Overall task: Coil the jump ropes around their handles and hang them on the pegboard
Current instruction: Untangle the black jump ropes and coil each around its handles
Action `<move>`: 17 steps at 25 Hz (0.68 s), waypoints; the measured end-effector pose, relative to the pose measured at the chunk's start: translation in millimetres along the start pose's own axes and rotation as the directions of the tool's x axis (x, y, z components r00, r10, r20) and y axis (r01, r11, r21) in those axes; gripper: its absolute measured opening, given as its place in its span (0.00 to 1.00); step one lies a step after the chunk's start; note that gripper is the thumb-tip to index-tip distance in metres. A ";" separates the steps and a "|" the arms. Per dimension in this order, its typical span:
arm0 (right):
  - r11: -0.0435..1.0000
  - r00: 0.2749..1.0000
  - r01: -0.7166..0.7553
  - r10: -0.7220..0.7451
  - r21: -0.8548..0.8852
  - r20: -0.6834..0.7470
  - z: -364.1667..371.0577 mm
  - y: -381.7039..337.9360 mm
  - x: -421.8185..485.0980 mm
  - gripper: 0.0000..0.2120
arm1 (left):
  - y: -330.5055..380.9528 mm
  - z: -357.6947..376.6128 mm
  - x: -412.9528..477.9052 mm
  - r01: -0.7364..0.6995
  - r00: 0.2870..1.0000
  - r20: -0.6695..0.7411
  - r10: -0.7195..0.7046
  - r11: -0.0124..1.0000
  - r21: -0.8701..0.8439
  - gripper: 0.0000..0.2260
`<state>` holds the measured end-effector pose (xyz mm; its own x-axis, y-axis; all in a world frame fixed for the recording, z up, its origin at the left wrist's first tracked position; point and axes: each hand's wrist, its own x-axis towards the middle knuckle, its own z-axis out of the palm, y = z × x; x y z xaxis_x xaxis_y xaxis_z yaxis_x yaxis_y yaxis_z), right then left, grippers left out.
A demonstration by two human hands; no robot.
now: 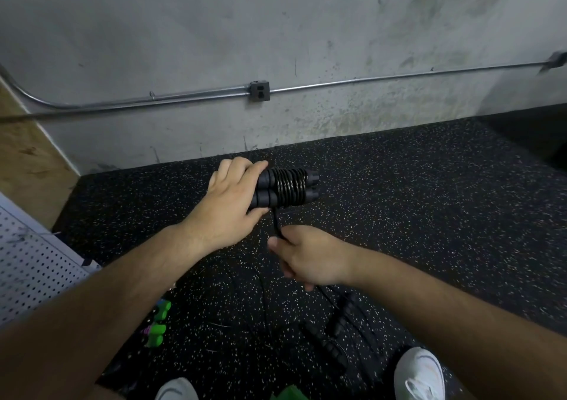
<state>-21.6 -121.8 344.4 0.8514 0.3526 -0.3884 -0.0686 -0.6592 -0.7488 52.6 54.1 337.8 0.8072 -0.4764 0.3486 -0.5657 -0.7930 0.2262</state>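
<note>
I have the two black handles (276, 189) lying side by side as a pair in my left hand (227, 203). Its fingers and thumb are curled round their near end. The handles point out to the right of that grip, roughly level, and are held above the floor. The black rope (290, 185) is wound in tight turns around both handles just beyond my fingertips, and the far ends of the handles stick out past the coil. From the underside of the coil the free length of rope drops to my right hand (306, 257), which sits just below and slightly right of the left-hand grip. The fingers of that hand are closed round the rope, and the rope leaves the bottom of the fist and trails downward.

Under my right hand, on the speckled rubber floor (445, 215), lies a second black jump rope (322, 338) with its handles apart and its cord loose. Below my left forearm I see green handles (159, 323), partly hidden. A white pegboard (33, 264) stands well to the left of both hands. Beyond the left-hand grip is a grey wall (276, 31) carrying a metal conduit (383, 77) and an outlet box (259, 91). Two white shoes (420, 375) show at the bottom edge.
</note>
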 end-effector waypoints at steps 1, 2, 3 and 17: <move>0.999 1.000 -0.003 0.004 -0.034 0.014 1.5 -4.4 -3.2 0.17 | -2.7 2.3 0.8 0.008 1.000 0.012 -0.008 1.000 0.010 0.36; 0.998 1.000 0.000 0.002 -0.065 0.029 1.9 -8.2 -6.8 0.17 | -5.0 4.0 1.5 0.017 1.000 0.020 -0.017 1.000 0.018 0.37; 0.994 0.999 0.012 -0.009 -0.113 0.030 1.6 -12.2 -11.2 0.17 | -7.5 5.2 2.2 0.022 0.999 0.031 -0.023 0.999 0.029 0.37; 0.635 0.791 0.169 -0.543 -0.754 -0.281 -83.5 10.1 -14.3 0.12 | 23.0 10.6 -10.5 -0.212 0.912 0.320 0.256 0.963 -0.165 0.29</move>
<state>9.0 -189.0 387.2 0.8568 0.4508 0.2504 0.4922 -0.8598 -0.1362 32.9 36.9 329.7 0.6457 -0.7589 0.0846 -0.7439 -0.6003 0.2937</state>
